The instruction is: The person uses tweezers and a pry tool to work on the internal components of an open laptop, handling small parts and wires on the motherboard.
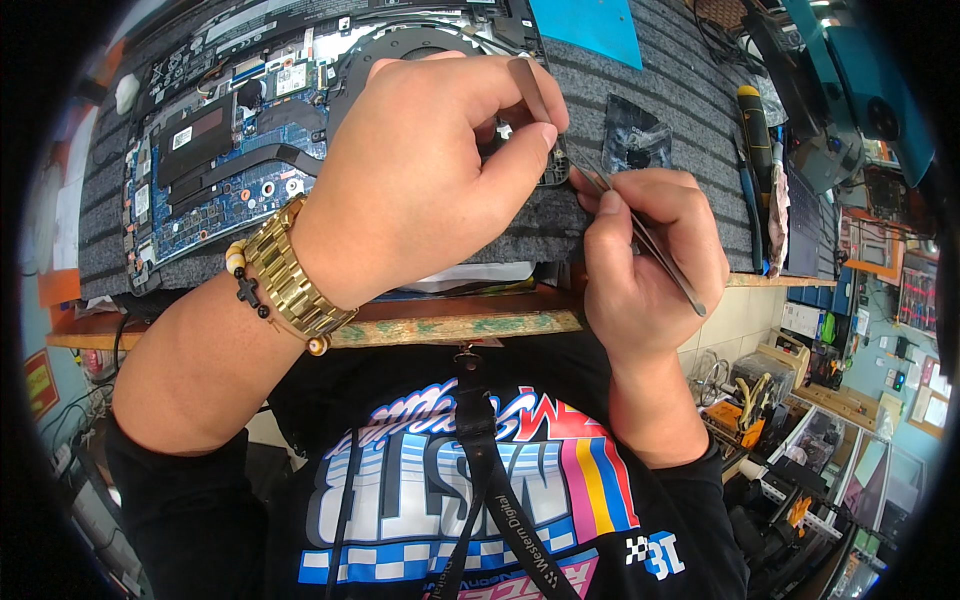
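My left hand [410, 180] reaches over the corner of an opened laptop base [140, 215], its fingers closed on a thin, flat metal tool [530, 88] whose far end sticks up past the index finger. Metal tweezers [660, 255] are pinched in my right hand [655, 275], the tips pointing up and left at the laptop's near right corner. Whether the tips touch anything is too small to tell. A blue circuit board [230, 200] and a black cooling fan [400, 48] lie exposed inside the base; my left hand hides part of both.
Under the laptop is a grey ridged mat [690, 75]. A dark plastic packet [636, 135] lies beyond my right hand, with a yellow-and-black screwdriver [757, 125] farther right. A blue sheet [590, 30] is at the back. The wooden bench edge [470, 328] runs below my wrists.
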Demonstrator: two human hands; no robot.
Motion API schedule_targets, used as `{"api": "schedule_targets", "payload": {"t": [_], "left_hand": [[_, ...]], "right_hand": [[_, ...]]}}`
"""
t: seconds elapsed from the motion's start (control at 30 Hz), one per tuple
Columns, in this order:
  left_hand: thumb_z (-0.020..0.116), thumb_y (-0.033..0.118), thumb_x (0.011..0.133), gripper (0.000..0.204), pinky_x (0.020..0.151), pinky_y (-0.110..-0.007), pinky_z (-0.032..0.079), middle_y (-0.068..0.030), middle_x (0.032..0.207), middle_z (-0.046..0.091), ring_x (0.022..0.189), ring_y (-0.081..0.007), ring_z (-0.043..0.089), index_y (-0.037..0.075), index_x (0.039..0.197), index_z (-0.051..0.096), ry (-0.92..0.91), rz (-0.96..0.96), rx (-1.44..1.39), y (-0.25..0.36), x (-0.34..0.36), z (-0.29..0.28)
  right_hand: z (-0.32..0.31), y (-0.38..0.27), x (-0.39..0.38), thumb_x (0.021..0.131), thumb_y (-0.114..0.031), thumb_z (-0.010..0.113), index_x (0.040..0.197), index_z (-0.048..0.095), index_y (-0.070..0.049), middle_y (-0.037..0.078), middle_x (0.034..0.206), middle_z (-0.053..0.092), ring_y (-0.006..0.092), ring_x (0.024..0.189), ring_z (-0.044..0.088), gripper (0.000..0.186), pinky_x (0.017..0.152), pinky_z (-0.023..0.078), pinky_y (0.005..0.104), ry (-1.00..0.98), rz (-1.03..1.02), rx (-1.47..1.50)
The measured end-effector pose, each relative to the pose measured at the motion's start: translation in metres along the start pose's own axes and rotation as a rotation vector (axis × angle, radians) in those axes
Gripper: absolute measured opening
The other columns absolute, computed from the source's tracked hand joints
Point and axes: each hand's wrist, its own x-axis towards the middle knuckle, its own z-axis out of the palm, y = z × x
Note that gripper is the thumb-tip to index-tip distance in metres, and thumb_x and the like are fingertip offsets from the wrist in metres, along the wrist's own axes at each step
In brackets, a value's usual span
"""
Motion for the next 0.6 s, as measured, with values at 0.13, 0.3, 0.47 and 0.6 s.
{"api": "schedule_targets", "payload": {"t": [0.13, 0.3, 0.47, 0.6], "left_hand": [[0.080, 0.006, 0.101, 0.012, 0.076, -0.031, 0.054, -0.0051, 0.095, 0.081, 0.081, -0.0158, 0.067, 0.005, 0.113, 0.081, -0.005, -0.010, 0.001, -0.0007, 0.0004, 0.0007], [0.080, 0.006, 0.101, 0.012, 0.076, -0.031, 0.054, -0.0050, 0.095, 0.081, 0.081, -0.0159, 0.068, 0.005, 0.113, 0.082, 0.009, 0.011, -0.007, -0.0005, 0.0005, 0.0009], [0.080, 0.006, 0.101, 0.013, 0.076, -0.031, 0.055, -0.0050, 0.096, 0.081, 0.082, -0.0162, 0.068, 0.005, 0.113, 0.082, 0.000, 0.006, 0.008, -0.0002, 0.0007, 0.0008], [0.080, 0.006, 0.101, 0.012, 0.077, -0.031, 0.055, -0.0049, 0.097, 0.081, 0.082, -0.0162, 0.068, 0.005, 0.113, 0.082, 0.001, 0.013, 0.002, -0.0004, 0.0011, 0.0009]], "right_hand": [[0.0003, -0.0001, 0.0001, 0.082, 0.017, 0.077, 0.093, 0.070, 0.003, 0.015, 0.087, 0.073, 0.0279, 0.074, 0.072, 0.020, 0.067, 0.058, 0.0340, 0.005, -0.011, -0.005], [0.0004, -0.0018, 0.0034, 0.081, 0.018, 0.077, 0.093, 0.070, 0.003, 0.015, 0.086, 0.072, 0.0279, 0.073, 0.071, 0.020, 0.066, 0.058, 0.0347, -0.021, -0.053, -0.037], [-0.0006, -0.0024, 0.0045, 0.080, 0.018, 0.077, 0.093, 0.070, 0.003, 0.014, 0.086, 0.072, 0.0281, 0.073, 0.071, 0.021, 0.066, 0.057, 0.0344, -0.023, -0.065, -0.048], [-0.0003, -0.0032, 0.0061, 0.080, 0.018, 0.077, 0.092, 0.069, 0.003, 0.014, 0.085, 0.072, 0.0286, 0.073, 0.070, 0.021, 0.065, 0.057, 0.0346, -0.032, -0.083, -0.055]]}}
